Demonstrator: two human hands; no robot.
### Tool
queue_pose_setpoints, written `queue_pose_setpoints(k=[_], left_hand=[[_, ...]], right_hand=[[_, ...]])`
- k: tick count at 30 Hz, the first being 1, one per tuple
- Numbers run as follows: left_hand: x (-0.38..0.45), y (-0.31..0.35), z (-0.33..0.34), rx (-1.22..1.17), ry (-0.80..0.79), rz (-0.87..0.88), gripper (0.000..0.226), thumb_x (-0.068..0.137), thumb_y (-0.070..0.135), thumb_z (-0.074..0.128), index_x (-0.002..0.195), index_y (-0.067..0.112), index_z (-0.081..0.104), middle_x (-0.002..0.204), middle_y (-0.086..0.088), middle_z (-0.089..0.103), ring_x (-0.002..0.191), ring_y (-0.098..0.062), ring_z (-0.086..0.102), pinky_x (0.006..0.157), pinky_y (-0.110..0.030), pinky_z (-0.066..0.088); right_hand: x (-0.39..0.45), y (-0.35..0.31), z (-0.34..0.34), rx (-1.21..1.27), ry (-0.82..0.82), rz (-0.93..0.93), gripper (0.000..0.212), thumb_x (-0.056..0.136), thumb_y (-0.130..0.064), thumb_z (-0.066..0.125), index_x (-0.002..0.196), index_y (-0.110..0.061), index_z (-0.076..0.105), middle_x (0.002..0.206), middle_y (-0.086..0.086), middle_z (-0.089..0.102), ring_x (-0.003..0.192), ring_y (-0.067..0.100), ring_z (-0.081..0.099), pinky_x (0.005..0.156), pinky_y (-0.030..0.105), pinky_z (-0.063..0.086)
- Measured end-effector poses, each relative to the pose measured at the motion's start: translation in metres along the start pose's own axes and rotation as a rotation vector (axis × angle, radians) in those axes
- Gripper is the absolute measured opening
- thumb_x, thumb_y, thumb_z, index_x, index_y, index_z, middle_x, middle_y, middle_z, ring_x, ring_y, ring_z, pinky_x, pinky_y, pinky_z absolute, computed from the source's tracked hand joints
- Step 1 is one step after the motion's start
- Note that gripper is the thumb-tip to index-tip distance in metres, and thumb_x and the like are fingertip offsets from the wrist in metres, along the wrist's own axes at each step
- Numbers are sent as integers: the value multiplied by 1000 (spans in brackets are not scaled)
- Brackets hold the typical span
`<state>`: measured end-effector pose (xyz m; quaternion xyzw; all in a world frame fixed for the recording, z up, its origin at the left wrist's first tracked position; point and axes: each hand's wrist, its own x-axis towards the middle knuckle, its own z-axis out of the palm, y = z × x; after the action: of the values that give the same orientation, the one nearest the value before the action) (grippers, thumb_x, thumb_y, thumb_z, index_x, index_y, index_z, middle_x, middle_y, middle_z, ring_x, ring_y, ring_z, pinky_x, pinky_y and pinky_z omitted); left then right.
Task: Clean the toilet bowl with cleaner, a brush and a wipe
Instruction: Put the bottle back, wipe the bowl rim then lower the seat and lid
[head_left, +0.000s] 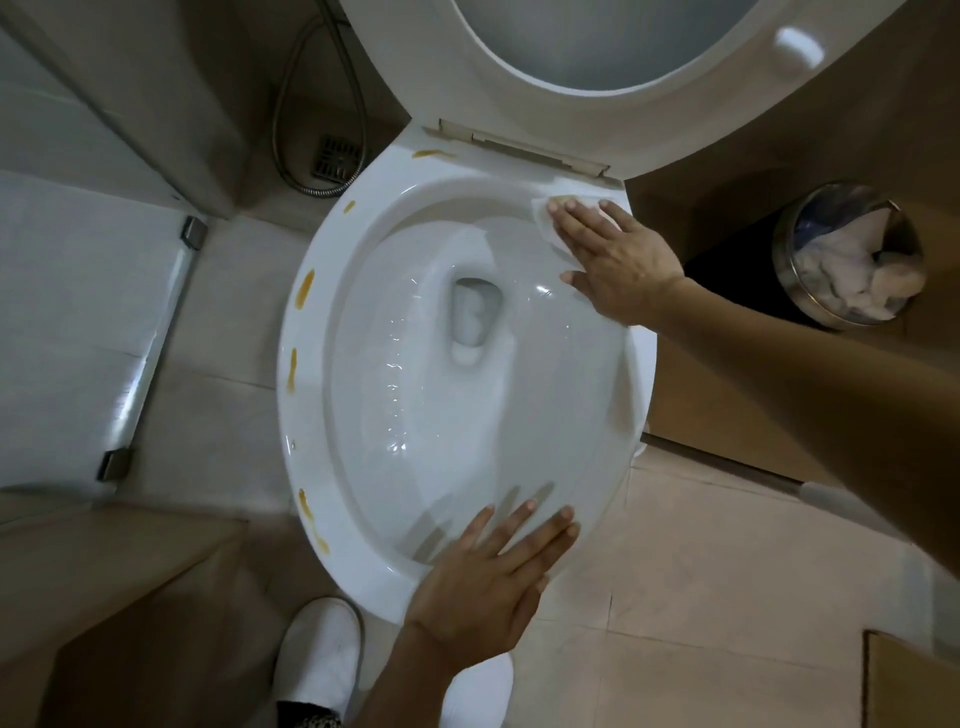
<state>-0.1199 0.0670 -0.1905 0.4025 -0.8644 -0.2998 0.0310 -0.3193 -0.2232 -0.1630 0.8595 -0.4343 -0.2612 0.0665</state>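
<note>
White ceramic toilet bowl (311, 415): centre, seat raised at 12 o'clock; amber streaks (304, 288) along rim from 11 to 7 o'clock. White paper wipe (545, 215): on rim at 1 o'clock, under right hand (613, 254), fingers straight, close together, pressing flat. Left hand (483, 577): on rim at 6 o'clock, fingers spread, holding nothing. Round steel bin (795, 280) of crumpled tissue: 3 o'clock, on floor.

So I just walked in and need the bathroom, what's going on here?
A person is wiping the toilet rim. The right hand presses a white wipe flat on the back right of the rim, near the hinge. The left hand rests on the front edge. Yellow-brown smears remain along the left side.
</note>
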Motion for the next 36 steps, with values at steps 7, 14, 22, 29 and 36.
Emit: queue_pose_setpoints(k=[7, 14, 22, 29, 36], left_hand=[[0, -1, 1, -9, -6, -7, 55, 98, 33, 33, 151, 27, 21, 159, 10, 14, 143, -17, 25, 112, -46, 28], [-3, -2, 0, 26, -12, 23, 52, 102, 34, 21, 153, 25, 14, 159, 8, 11, 146, -15, 16, 118, -43, 16], [-1, -4, 2, 30, -4, 17, 55, 100, 33, 27, 153, 25, 15, 159, 8, 13, 146, -15, 15, 114, -49, 17], [0, -3, 1, 13, 21, 15, 55, 101, 33, 27, 153, 26, 12, 159, 10, 12, 146, -16, 13, 115, -48, 15], [-1, -2, 0, 15, 28, 18, 56, 98, 32, 32, 151, 25, 20, 158, 9, 16, 145, -17, 19, 114, -48, 22]], right_hand=[[35, -13, -13, -121, 13, -26, 72, 99, -52, 14, 150, -12, -16, 160, -2, -16, 147, 10, -15, 117, 34, -12], [2, -12, 2, -165, -58, 23, 73, 95, -59, 2, 142, -9, -24, 159, 1, -20, 145, 12, -21, 117, 37, -15], [25, -14, -8, -195, -21, -18, 72, 97, -57, 6, 144, -13, -25, 159, -3, -21, 145, 10, -19, 117, 36, -14], [5, -14, -4, -210, -69, 35, 75, 93, -60, -2, 147, -11, -21, 158, 1, -21, 145, 12, -22, 111, 36, -23], [26, -21, -15, -233, -74, 7, 72, 96, -58, 2, 147, -13, -22, 158, -2, -21, 145, 10, -21, 114, 37, -19]])
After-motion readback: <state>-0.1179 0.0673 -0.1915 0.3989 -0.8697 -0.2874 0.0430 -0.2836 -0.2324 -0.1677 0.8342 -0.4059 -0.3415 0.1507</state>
